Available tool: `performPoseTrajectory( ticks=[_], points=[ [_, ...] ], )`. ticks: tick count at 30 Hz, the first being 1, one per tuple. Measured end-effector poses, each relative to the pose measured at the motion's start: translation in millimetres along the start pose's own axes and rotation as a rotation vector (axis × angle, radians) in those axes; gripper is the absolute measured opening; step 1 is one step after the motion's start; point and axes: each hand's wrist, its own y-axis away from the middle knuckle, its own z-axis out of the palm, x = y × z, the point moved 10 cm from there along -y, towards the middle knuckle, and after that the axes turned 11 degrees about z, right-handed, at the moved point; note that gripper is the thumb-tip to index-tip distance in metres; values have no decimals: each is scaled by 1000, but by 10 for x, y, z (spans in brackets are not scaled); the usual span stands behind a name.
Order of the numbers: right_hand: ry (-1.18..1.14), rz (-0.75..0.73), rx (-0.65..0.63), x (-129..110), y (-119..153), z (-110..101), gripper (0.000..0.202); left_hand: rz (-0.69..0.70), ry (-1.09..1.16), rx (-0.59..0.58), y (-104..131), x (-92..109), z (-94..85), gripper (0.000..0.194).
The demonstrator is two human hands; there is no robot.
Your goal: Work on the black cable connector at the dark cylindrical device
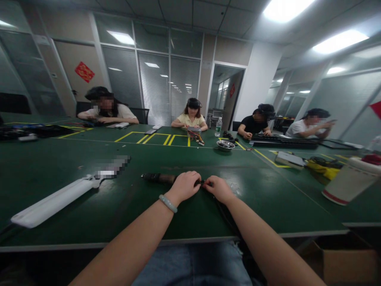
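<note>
A dark, slim electric screwdriver (159, 177) with a metal tip and a brownish middle lies across the green table (125, 210), tip to the left. My left hand (187, 186), a pale bangle at its wrist, is closed over the screwdriver's rear end. Just right of it, my right hand (219, 188) pinches the black cord (225, 212) where it meets the tool. The fingertips of both hands nearly touch, and the joint between cord and tool is mostly hidden by them. From my right hand the cord runs down toward the table's front edge.
A white stand (56, 202) with a blurred-out panel lies to the left. Beyond my hands are a metal bowl (225, 147) of small parts and a water bottle (218, 128). At right sit a silver box (290, 159) and a white container (349, 180). Several people work across the table.
</note>
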Motion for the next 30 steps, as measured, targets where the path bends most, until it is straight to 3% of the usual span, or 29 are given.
performPoseTrajectory(
  ticks=[12, 20, 30],
  points=[
    [3, 7, 2, -13, 9, -19, 8, 12, 36, -14, -1, -7, 7, 18],
    [-1, 9, -6, -14, 18, -29, 7, -31, 26, -8, 1, -70, 28, 9],
    [2, 10, 6, 4, -13, 9, 5, 21, 8, 8, -26, 46, 48, 13]
  ],
)
